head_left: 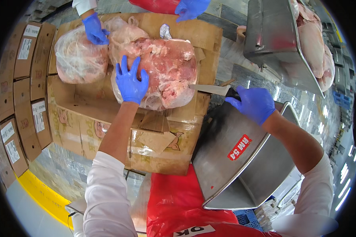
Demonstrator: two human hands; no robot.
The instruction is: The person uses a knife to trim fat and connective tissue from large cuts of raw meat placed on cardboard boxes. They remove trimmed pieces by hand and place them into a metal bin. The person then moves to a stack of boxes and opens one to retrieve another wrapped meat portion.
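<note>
A big block of pink raw meat (170, 59), partly wrapped in clear plastic, lies on brown cardboard. My left hand (132, 82), in a blue glove, rests flat on its left part with the fingers spread. In my blue-gloved right hand (254, 103) is a knife (213, 89), gripped by its black handle. Its blade points left, and the tip meets the right edge of the block. Left of this block sits another plastic-wrapped meat block (81, 57). A co-worker's gloved hand (95, 31) touches the top of that wrapping.
The cardboard (146, 158) has open hollows below the meat. An empty-looking steel bin (229, 146) stands at my right, and another steel bin (281, 47) at the far right holds large meat pieces (314, 47). Stacked cartons (25, 87) line the left. The co-worker's other gloved hand (192, 8) hangs at the top.
</note>
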